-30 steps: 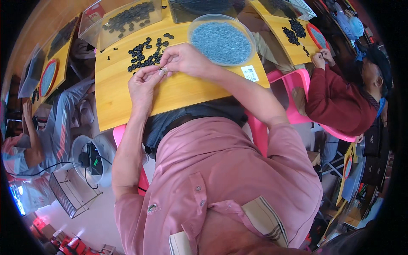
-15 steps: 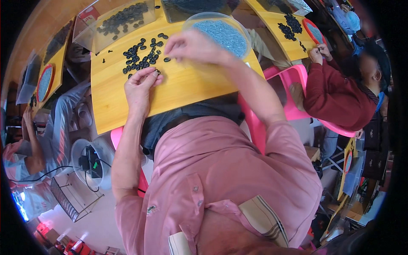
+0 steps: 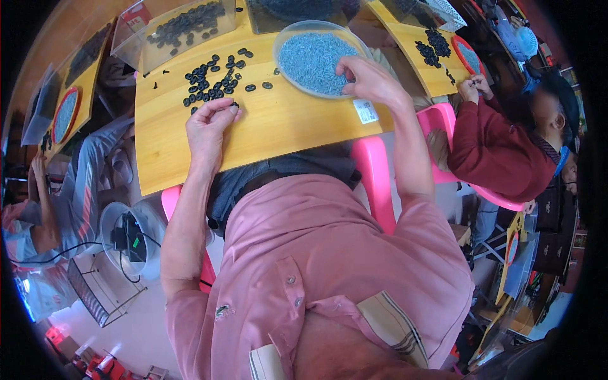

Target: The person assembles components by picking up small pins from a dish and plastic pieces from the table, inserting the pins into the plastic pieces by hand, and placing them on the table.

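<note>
My left hand [image 3: 208, 126] is closed in a pinch on a small black oval part [image 3: 235, 106], just above the wooden table [image 3: 285, 120]. In front of that hand lies a loose group of similar black oval parts [image 3: 218, 83], and two more sit apart to its right. My right hand [image 3: 372, 79] reaches over the right side of a round clear tray [image 3: 316, 94] filled with thin bluish metal pieces [image 3: 310, 60], perhaps screws. Its fingers are curled together among the pieces; what they pinch, if anything, is hidden.
A clear bin [image 3: 183, 38] of black parts stands at the back left, beside a dark-filled bin [image 3: 285, 16]. A white label [image 3: 365, 111] lies by the tray. At the right, a person in a dark red top [image 3: 506, 139] works at another table; another person sits far left.
My right hand has moved right, from beside the black parts to the tray of metal pieces. One more black part now lies apart near the tray. My left hand stays in place, pinching.
</note>
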Demonstrator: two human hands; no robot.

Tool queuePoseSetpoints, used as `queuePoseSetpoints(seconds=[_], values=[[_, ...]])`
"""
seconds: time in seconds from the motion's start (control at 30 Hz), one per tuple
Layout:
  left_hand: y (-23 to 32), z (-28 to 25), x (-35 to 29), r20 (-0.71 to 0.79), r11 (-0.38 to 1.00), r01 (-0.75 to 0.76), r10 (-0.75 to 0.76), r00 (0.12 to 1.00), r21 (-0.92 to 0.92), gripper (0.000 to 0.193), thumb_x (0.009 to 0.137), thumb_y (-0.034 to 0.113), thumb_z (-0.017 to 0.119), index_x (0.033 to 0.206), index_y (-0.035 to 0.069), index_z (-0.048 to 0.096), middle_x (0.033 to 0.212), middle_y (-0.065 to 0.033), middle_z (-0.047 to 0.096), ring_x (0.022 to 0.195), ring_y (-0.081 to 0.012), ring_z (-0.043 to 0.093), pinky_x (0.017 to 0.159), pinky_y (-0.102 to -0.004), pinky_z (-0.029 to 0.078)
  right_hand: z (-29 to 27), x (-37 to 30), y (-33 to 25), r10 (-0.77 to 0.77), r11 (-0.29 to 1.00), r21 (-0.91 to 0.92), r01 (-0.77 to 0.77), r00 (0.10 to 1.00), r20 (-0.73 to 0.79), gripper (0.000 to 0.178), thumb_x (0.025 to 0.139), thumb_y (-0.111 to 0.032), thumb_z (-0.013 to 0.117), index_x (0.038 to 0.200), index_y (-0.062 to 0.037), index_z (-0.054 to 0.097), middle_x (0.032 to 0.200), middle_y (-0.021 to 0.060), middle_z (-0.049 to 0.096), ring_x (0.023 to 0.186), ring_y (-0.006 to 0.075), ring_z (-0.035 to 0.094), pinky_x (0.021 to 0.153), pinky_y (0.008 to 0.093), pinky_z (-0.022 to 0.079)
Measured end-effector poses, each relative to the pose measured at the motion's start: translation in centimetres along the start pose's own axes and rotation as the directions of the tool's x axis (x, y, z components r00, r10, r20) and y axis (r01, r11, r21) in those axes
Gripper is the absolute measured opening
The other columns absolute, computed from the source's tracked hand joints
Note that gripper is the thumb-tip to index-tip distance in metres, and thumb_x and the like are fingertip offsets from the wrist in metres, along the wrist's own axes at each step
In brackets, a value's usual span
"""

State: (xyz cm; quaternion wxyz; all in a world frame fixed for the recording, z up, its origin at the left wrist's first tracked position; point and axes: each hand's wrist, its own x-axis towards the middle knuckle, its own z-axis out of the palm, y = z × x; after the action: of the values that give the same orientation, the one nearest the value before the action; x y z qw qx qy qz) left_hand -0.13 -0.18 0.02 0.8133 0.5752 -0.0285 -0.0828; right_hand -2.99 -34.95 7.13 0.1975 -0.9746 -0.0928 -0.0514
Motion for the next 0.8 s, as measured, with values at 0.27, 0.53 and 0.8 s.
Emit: queuePoseSetpoints(seconds=[0.27,0.53,0.8], values=[[-0.1,0.0,0.1,0.006,1.000,-0.010,0.009,1.000,0.023,0.018,0.087,-0.004,0.070,0.105,-0.004,0.068,0.091,-0.0104,0.072,0.084,-0.0153,0.070,0.083,-0.0264,0.054,-0.2,0.7,-0.1,0.138,0.984,0.096,-0.151,0.983,0.125,0.018,0.081,-0.014,0.069,0.094,-0.0007,0.071,0.080,0.0131,0.069,0.077,0.0258,0.068,0.072,0.0384,0.051],[0.0,0.1,0.2,0.043,1.000,-0.008,0.008,0.999,0.008,0.017,0.088,-0.005,0.069,0.105,-0.004,0.067,0.091,-0.0109,0.071,0.081,-0.0150,0.068,0.081,-0.0270,0.054,-0.4,0.9,0.1,0.194,0.963,0.180,-0.201,0.979,0.059,0.019,0.086,-0.018,0.069,0.088,0.0003,0.073,0.070,0.0085,0.066,0.064,0.0178,0.061,0.063,0.0356,0.047],[0.0,-0.4,0.1,0.026,1.000,0.028,-0.028,0.999,0.010,0.016,0.089,-0.005,0.067,0.105,-0.004,0.067,0.094,-0.0110,0.070,0.084,-0.0168,0.069,0.079,-0.0262,0.057,-0.3,2.0,-2.3,0.145,0.792,0.598,-0.122,0.989,0.011,0.014,0.088,-0.010,0.070,0.094,0.0017,0.073,0.075,0.0004,0.068,0.062,0.0046,0.055,0.059,0.0219,0.047]])
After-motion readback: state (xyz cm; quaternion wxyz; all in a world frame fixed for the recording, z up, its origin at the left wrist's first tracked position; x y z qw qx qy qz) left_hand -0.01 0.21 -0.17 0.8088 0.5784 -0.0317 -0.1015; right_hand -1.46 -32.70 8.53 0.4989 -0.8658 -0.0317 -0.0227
